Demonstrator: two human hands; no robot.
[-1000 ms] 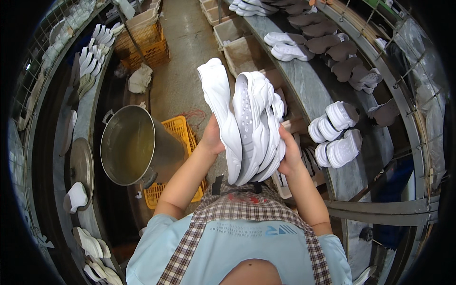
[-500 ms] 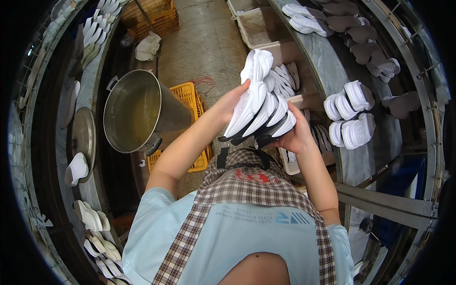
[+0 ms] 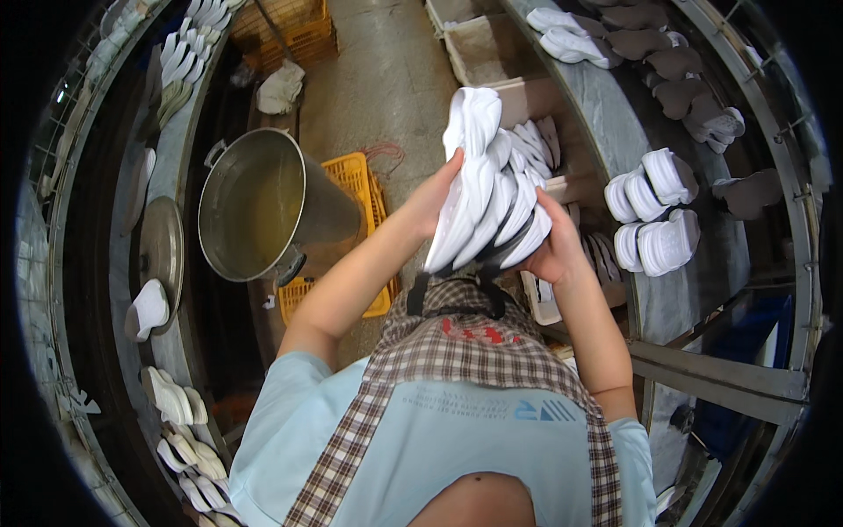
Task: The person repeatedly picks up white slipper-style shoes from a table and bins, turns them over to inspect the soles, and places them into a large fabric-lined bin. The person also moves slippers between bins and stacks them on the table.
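A bundle of several white shoe soles (image 3: 474, 198) is held up in front of my apron, the soles fanned side by side with dark parts showing between their lower ends. My left hand (image 3: 442, 195) is closed along the bundle's left side, its thumb near the upper part. From the right, my right hand (image 3: 557, 244) grips the lower right side, its fingers partly hidden beneath the soles. Behind the bundle, a bin (image 3: 575, 189) holds more white soles (image 3: 536, 145).
To the left a large metal pot (image 3: 338, 206) with yellowish liquid stands by yellow crates (image 3: 373, 198). Stacked white soles (image 3: 663, 241) and dark soles (image 3: 674, 66) lie on the right bench (image 3: 606, 123). More soles (image 3: 174, 395) and a round lid (image 3: 162, 255) rest on the left ledge.
The bundle has turned slightly in my hands, so less of the dark undersides shows at its lower ends. Both hands still hold it, and the surroundings have shifted a little to the right in view.
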